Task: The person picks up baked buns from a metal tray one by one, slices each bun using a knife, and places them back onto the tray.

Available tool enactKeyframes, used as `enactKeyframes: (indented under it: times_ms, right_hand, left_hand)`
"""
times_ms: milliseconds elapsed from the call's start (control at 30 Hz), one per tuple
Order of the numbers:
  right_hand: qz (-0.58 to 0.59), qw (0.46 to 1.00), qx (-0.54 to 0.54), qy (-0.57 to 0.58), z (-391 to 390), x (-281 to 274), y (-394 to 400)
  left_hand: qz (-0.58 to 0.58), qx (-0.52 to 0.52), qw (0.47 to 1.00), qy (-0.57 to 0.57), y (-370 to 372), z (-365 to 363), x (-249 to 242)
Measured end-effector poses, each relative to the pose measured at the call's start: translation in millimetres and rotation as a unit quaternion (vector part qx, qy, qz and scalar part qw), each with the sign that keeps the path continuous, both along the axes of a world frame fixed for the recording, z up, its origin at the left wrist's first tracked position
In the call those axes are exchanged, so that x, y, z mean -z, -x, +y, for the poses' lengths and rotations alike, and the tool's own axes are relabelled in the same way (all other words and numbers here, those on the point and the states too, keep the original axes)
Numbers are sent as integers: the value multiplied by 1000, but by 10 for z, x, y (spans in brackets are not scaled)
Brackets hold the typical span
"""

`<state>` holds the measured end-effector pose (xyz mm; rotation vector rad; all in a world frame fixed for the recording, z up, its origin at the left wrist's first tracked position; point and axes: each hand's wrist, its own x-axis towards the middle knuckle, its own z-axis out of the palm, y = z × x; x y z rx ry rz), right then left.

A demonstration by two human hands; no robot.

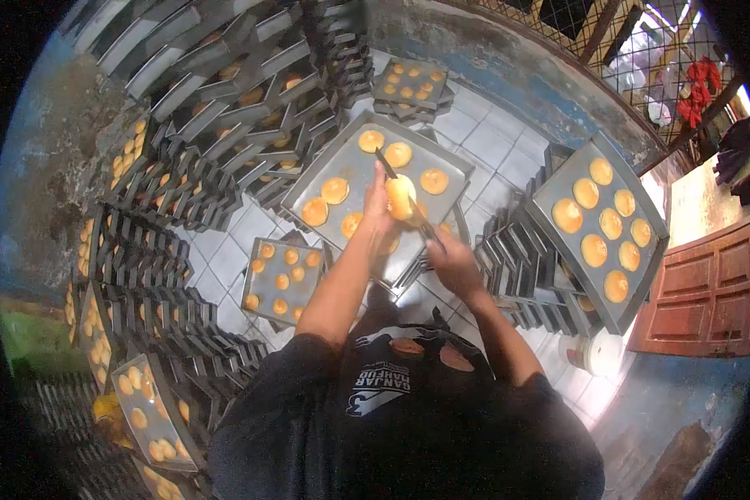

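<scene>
My left hand (378,200) holds a golden round bun (401,193) above a metal tray (308,177). In my right hand (452,254) is the handle of a long knife (425,223), whose blade passes across the bun, with the tip showing beyond it at the upper left. Whether the blade is inside the bun or behind it, I cannot tell. Several whole buns, one of them at the tray's right (434,181), lie on the tray below my hands.
On the right, a tall stack of trays has buns on its top tray (592,221). Many stacked trays (150,308) fill the left side. Smaller trays (262,296) stand on the tiled floor (493,150). A white bucket (604,353) stands near the red door (698,287).
</scene>
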<state>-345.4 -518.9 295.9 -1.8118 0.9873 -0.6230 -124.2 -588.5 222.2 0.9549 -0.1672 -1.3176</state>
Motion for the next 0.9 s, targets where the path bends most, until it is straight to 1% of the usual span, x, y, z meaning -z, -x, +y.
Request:
enactKeyframes:
  times_ms: [33, 67, 100, 167, 200, 267, 300, 367, 400, 433, 500, 533, 567, 600, 633, 667, 700, 733, 767, 800, 867, 900]
  right_hand:
    - [31, 1000, 1, -3, 149, -22, 107]
    - [61, 998, 2, -5, 267, -14, 202]
    - [64, 998, -4, -5, 328, 44, 278]
    - [84, 996, 18, -26, 418, 229, 366]
    - [84, 996, 19, -30, 364, 287, 301]
    - [47, 999, 16, 16, 143, 379, 81]
    - [46, 999, 19, 12, 78, 427, 12]
    - [-62, 993, 11, 101, -15, 480, -91]
    - [1, 996, 5, 94, 20, 372, -56]
    - [1, 996, 1, 95, 96, 376, 4]
    - [41, 999, 8, -7, 290, 426, 190]
    - [65, 990, 15, -121, 329, 481, 238]
    - [67, 989, 12, -128, 333, 568, 209]
    - [27, 994, 3, -105, 320, 616, 158]
    - [-13, 997, -3, -81, 279, 690, 99]
    - [22, 999, 8, -22, 187, 813, -105]
    - [23, 999, 9, -29, 104, 867, -256]
    - [1, 1000, 1, -11, 10, 901, -409]
    - [-22, 1000, -6, 9, -76, 918, -527]
    - [-14, 999, -24, -42, -145, 956, -574]
    - [3, 998, -15, -66, -132, 1102, -574]
    - [19, 996, -6, -86, -88, 1168, -527]
  left_hand:
    - [16, -10, 1000, 3, -92, 10, 17]
    - [12, 7, 1000, 13, -194, 35, 38]
    - [14, 1, 1000, 13, -212, 51, 78]
    - [-13, 33, 999, 0, -222, 115, 168]
    - [-13, 35, 999, -3, -100, 166, 93]
    - [40, 2, 998, -42, 256, 277, -168]
    - [39, 5, 998, -46, 265, 279, -130]
    - [43, -14, 998, -50, 229, 236, -43]
    - [53, -39, 997, -37, 187, 228, -148]
    - [54, -43, 997, -36, 63, 187, -54]
    - [72, -28, 996, -32, -231, 130, 177]
    - [98, -3, 995, -25, -310, 161, 199]
    - [100, -7, 994, -32, -298, 213, 253]
    - [81, -12, 995, -59, -197, 271, 167]
    - [61, -14, 994, -86, -125, 268, 182]
    - [63, -12, 994, -93, -74, 258, 204]
    - [100, -20, 991, -84, -53, 252, 312]
    - [136, -30, 987, -75, -79, 248, 381]
    - [136, -32, 987, -79, -149, 223, 436]
    - [138, -42, 986, -87, -226, 172, 488]
    - [146, -49, 983, -103, -392, 60, 607]
    - [128, -49, 985, -102, -535, 2, 706]
